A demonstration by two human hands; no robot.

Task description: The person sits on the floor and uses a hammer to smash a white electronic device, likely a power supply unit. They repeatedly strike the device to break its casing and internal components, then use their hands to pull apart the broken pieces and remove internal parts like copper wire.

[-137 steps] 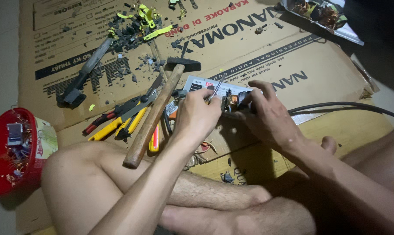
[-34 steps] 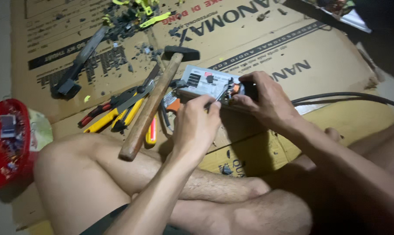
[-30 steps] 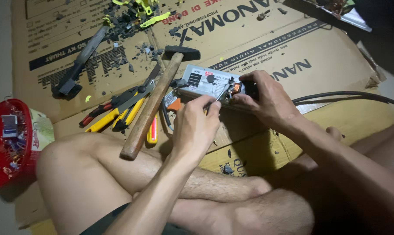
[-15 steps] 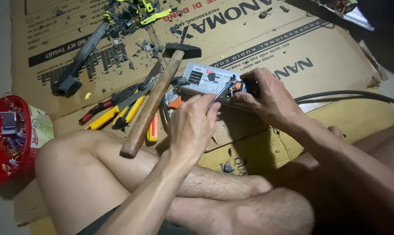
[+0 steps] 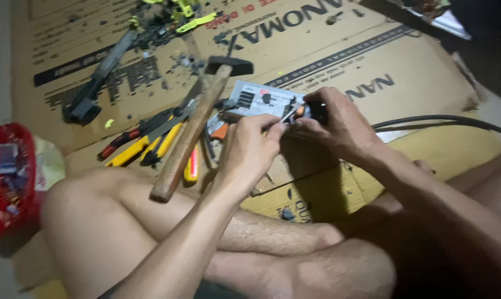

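Since half a second ago little has shifted: the left hand [image 5: 250, 149] has crept slightly up toward the grey module [image 5: 261, 101], and its thin metal probe [image 5: 286, 114] now sits at the module's right end rather than just short of it. The right hand [image 5: 339, 124] has stayed put. Judged from that, the fine work at the module's end is under way, not finished.

Module: on the cardboard [image 5: 416, 66] covering the floor, at about 1 o'clock from the left hand, lifted a little at its right end.

Left hand: forearm comes in from 7 o'clock over the raised knee, wrist bent, fingers pinched together on the probe, tip aimed toward 2 o'clock.

Right hand: arm enters from 4 o'clock, fingers clamped on the module's right end, where small orange parts show; thumb on top.

Nearby: hammer [image 5: 192, 130] lying at 9 o'clock of the left hand, head toward 12; pliers [image 5: 145, 138] beyond it; red tub [image 5: 9, 177] far at 9 o'clock; black cable [image 5: 444, 119] running off toward 3 o'clock.
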